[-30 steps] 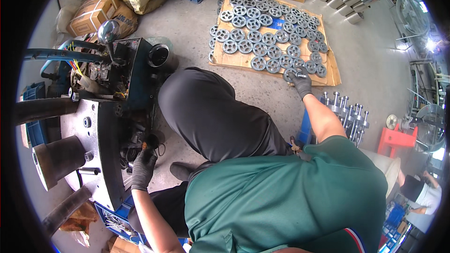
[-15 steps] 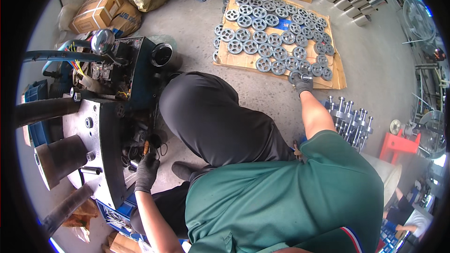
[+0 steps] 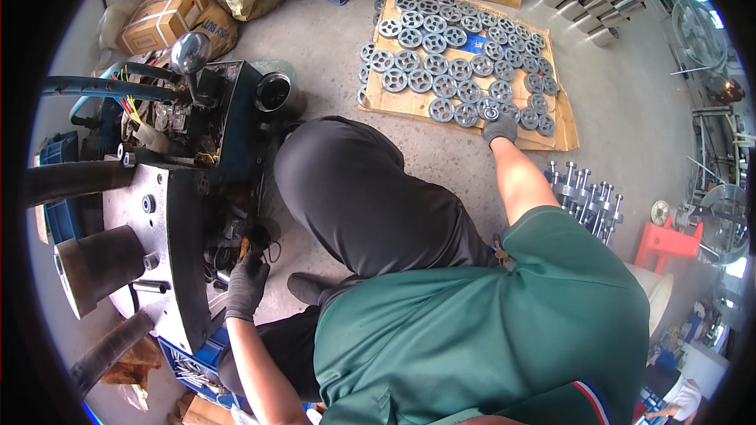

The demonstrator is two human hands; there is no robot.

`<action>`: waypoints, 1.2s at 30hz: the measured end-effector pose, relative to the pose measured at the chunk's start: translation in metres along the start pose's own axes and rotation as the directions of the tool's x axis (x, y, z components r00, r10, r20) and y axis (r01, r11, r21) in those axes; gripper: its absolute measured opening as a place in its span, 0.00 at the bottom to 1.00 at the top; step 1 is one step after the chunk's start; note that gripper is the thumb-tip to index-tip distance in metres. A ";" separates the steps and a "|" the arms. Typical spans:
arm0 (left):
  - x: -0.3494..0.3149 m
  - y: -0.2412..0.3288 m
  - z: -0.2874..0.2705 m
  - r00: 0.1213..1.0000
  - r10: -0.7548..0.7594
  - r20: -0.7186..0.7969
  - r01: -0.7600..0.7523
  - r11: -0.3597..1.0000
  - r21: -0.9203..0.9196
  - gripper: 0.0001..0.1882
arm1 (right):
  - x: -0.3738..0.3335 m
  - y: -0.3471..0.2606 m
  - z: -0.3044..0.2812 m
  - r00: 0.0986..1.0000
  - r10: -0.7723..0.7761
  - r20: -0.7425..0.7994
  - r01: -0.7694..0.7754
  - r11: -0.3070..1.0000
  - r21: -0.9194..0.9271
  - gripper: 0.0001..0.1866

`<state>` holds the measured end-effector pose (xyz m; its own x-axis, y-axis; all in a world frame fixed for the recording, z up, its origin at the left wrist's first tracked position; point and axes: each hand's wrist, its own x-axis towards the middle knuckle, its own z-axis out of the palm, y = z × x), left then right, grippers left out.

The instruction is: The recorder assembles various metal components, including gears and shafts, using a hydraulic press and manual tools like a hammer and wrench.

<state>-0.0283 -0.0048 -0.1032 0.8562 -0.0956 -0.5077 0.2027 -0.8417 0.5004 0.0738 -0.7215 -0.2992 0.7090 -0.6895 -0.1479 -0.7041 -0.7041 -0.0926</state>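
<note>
My left hand [image 3: 247,290], in a dark grey glove, is closed round a tool with an orange-brown handle [image 3: 245,248], beside the front of the machine; the tool's working end cannot be made out. My right hand [image 3: 501,130], gloved alike, reaches out to the near edge of a cardboard sheet [image 3: 409,102]. Its fingers are closed on a round metal part [image 3: 491,113] with a shiny ring at its middle, partly hidden by the glove. Around that part lie rows of grey spoked metal wheels [image 3: 443,109], spread flat on the cardboard.
The machine [image 3: 177,267] has thick dark bars and a lever with a shiny ball knob [image 3: 190,53]. A metal pot [image 3: 273,92] stands beside it. Upright shafts with discs [image 3: 587,198] stand right of my arm. Beyond are metal cylinders [image 3: 602,35] and a red stand [image 3: 666,245].
My right hand has moved left and slightly farther out, carrying the round metal part in among the wheels. The ball-knob lever has swung right and up. My left hand has barely moved.
</note>
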 end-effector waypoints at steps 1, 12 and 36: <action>0.002 -0.002 0.001 1.000 0.008 -0.001 -0.008 1.000 -0.004 0.22 | 0.003 0.000 0.001 0.999 0.044 -0.026 -0.044 0.999 -0.002 0.19; 0.007 0.011 0.004 0.998 0.063 -0.022 -0.060 0.992 0.106 0.21 | 0.046 -0.017 -0.010 0.967 0.126 0.221 -0.093 0.984 -0.155 0.23; -0.031 0.025 -0.024 0.995 -0.008 -0.097 0.031 0.970 0.242 0.21 | -0.057 -0.073 -0.030 0.765 -0.412 0.495 0.614 0.698 -0.368 0.23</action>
<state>-0.0382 -0.0102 -0.0575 0.8967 -0.0372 -0.4411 0.1080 -0.9480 0.2995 0.0859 -0.6358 -0.2548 0.8126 -0.1533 -0.5623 -0.0413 -0.9775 0.2068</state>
